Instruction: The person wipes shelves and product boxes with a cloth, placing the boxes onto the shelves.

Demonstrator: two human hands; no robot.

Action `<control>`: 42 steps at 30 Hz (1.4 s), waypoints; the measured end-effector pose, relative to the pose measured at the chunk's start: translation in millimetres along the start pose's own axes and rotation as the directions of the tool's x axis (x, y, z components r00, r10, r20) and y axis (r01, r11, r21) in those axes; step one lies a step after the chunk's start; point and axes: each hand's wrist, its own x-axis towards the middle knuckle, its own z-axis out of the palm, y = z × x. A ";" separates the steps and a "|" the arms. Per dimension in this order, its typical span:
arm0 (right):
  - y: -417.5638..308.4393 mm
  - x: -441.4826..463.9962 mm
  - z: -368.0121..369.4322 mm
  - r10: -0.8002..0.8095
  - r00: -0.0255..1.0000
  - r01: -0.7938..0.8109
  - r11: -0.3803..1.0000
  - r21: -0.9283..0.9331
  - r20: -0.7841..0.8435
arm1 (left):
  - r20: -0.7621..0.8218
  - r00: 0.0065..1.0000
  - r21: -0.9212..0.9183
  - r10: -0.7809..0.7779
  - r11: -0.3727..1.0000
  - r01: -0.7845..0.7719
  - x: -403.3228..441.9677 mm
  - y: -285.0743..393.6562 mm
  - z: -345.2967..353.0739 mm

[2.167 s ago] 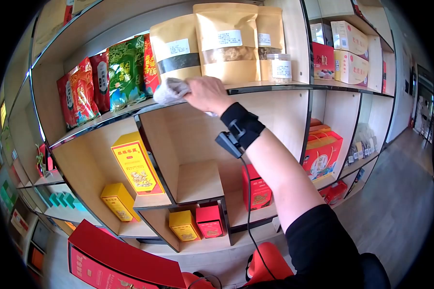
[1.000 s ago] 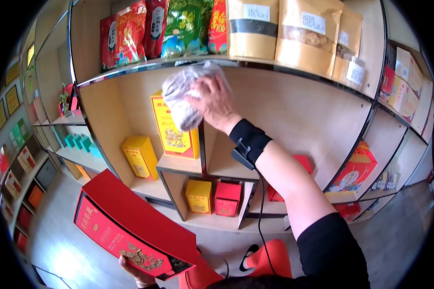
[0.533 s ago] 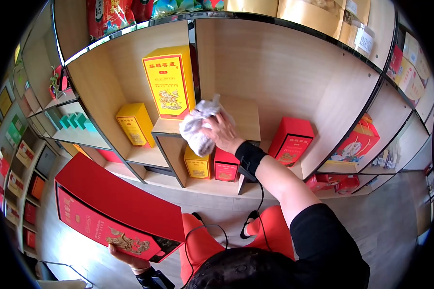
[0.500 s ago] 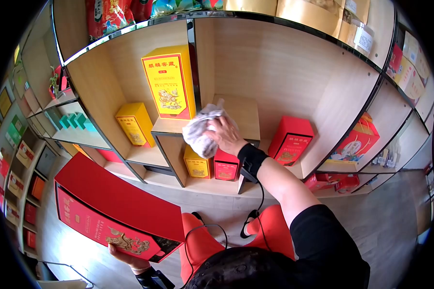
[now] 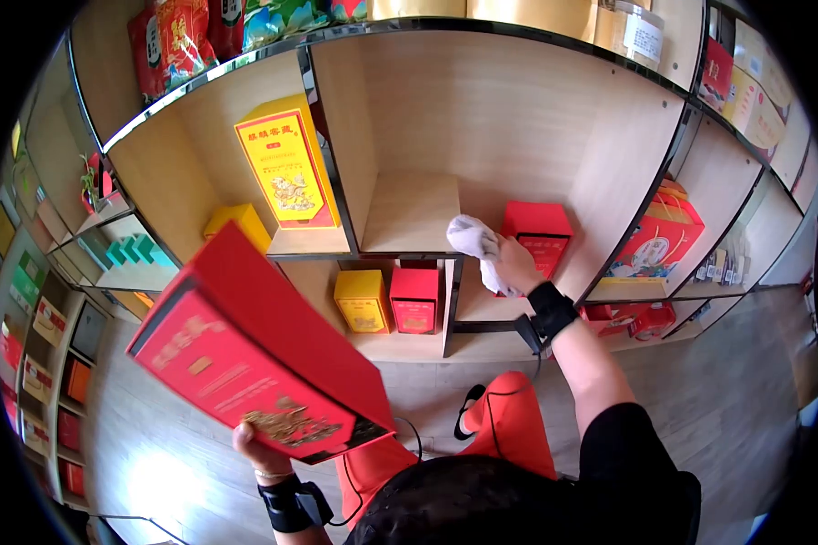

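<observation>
My left hand (image 5: 262, 452) grips a large red gift box (image 5: 268, 350) by its lower edge. The box is tilted, its gold-figured front facing up toward me; most of my fingers are hidden beneath it. In my right hand (image 5: 516, 265) is a bunched pale cloth (image 5: 473, 238), held with closed fingers at the right part of the shelf. Right behind that hand stands a smaller red box (image 5: 541, 227), partly covered by it; whether they touch I cannot tell. To the left of the cloth is a raised wooden shelf step (image 5: 413, 213) with nothing on it.
A tall yellow box (image 5: 288, 168) stands in the left compartment, and a smaller yellow box (image 5: 236, 225) is partly hidden by the held box. Below sit a small yellow box (image 5: 364, 302) and a small red box (image 5: 415, 302). A red gift bag (image 5: 656, 238) stands to the right.
My right hand has moved the cloth rightward and down, off the raised step to beside the small red box. The large red box has risen and swung more upright in my left hand.
</observation>
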 end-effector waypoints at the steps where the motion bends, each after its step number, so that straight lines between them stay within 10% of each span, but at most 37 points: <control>1: 2.5 -12.0 -10.8 -0.012 0.999 0.017 0.985 0.173 -0.030 | 0.016 1.000 0.011 -0.001 1.000 0.001 8.5 -8.1 6.3; 4: 5.0 -41.6 -37.0 0.034 0.996 0.024 0.791 0.611 -0.083 | 0.126 0.983 0.058 -0.130 0.991 0.124 33.9 -25.8 53.9; 12: -43.4 -107.3 -145.9 -0.153 0.957 -0.202 0.254 0.946 0.245 | 0.617 0.786 0.092 0.050 0.986 -0.135 112.3 -47.4 237.0; 18: -69.2 -48.6 -135.6 -0.310 0.883 -0.220 0.388 0.895 0.352 | 0.619 0.780 0.041 0.085 0.989 -0.141 179.4 -114.2 283.1; 27: -65.5 54.3 -85.2 -0.436 0.899 0.266 0.611 0.745 0.036 | 0.648 0.762 0.030 0.001 0.999 -0.027 251.9 -140.2 301.0; 30: -50.5 71.7 -73.2 -0.333 0.918 0.126 0.760 0.637 0.216 | 0.654 0.756 0.108 0.001 0.990 -0.096 267.3 -152.0 298.9; 42: -49.1 95.4 -43.2 -0.347 0.938 0.272 0.769 0.578 0.020 | 0.656 0.752 0.220 -0.068 0.970 -0.104 290.1 -182.3 281.8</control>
